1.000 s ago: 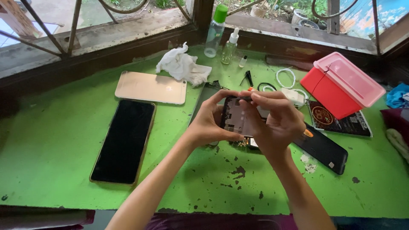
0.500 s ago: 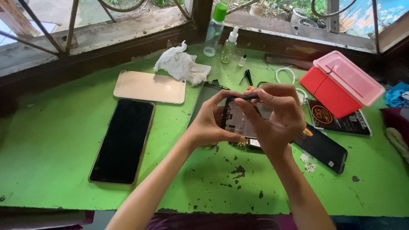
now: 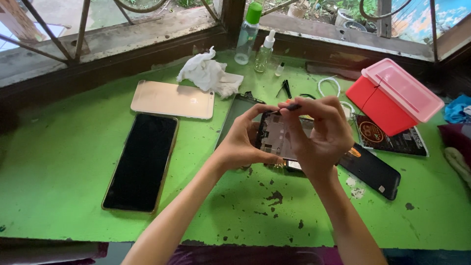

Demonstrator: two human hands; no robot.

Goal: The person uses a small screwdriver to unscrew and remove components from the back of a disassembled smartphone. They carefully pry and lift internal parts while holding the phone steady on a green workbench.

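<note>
Head view: an opened phone frame (image 3: 277, 137) is gripped above the green surface (image 3: 59, 162) by the left hand (image 3: 243, 142), w/ the right hand (image 3: 321, 132) pinching a thin dark tool (image 3: 290, 106) at its top edge. Prying/inspection step judged; steady grip needed. Two phones (image 3: 142, 162), tissue, bottles, red box (image 3: 392, 100) by barred window.

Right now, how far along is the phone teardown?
Done: the opened phone shows bare internals; a gold back cover lies apart. In hand: left hand steadies it, right hand works a thin tool at its top edge. Left: inner parts still seated.
</note>
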